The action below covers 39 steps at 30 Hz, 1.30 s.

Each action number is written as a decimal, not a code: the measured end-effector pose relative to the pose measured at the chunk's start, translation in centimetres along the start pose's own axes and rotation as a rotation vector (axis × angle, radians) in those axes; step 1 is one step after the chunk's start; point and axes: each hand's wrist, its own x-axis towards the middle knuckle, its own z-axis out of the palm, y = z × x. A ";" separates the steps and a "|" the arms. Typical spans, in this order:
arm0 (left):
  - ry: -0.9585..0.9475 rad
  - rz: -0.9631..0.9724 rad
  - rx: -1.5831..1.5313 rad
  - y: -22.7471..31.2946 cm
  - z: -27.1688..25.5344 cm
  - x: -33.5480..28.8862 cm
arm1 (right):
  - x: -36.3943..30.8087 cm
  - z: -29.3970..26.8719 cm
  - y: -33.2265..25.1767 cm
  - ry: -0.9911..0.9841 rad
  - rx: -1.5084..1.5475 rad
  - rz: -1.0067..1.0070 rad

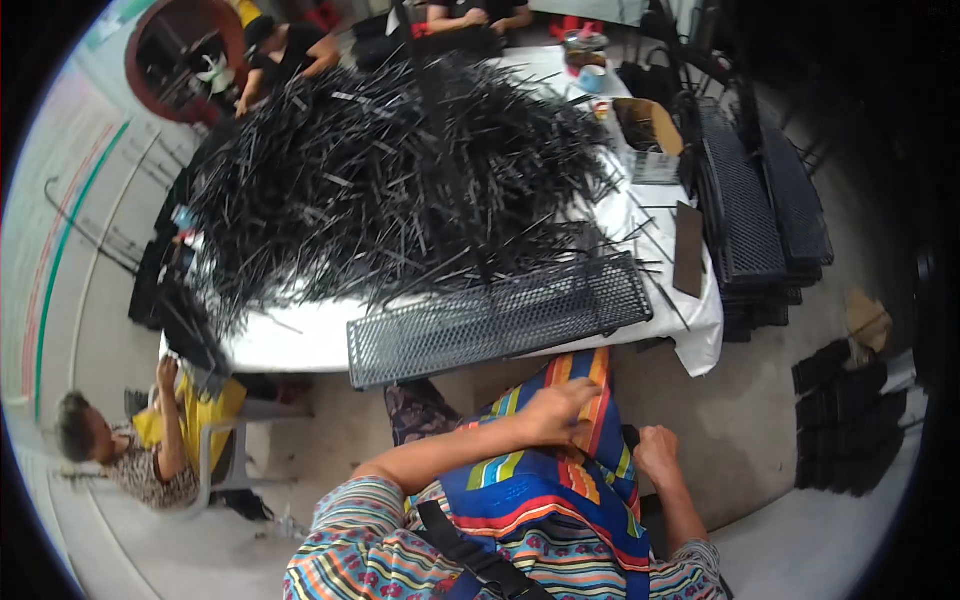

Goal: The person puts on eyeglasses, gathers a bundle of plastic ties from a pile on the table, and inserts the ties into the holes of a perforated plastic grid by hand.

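Observation:
My left hand (556,412) hovers above the striped, colourful apron (520,500) on my lap, its fingers bent and slightly smeared, so their hold cannot be told. Lower and to the right, my right hand (656,452) is closed in a fist beside my thigh. A small dark piece shows next to it, and what the fist grips is hidden. In front of me a long black mesh panel (500,318) with raised edges rests along the table's near edge. Behind it rises a big tangled heap of thin black strips (400,180).
A white-covered table (290,335) bears an open cardboard box (648,130), a blue cup (592,78) and a flat dark board (688,250). Stacked black mesh panels (745,200) stand at right, dark bundles (850,415) on the floor. Co-workers sit left (150,450) and across the table.

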 end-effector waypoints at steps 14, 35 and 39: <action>-0.450 0.173 0.027 2.0 12.3 7.7 | -2.6 -1.2 1.1 0.253 0.314 0.002; 0.012 0.187 0.009 2.4 -4.2 9.3 | 2.1 0.2 5.2 0.117 0.203 0.018; 0.081 -0.304 0.162 -4.4 -11.0 -7.2 | 3.3 -0.6 6.5 0.036 0.179 0.054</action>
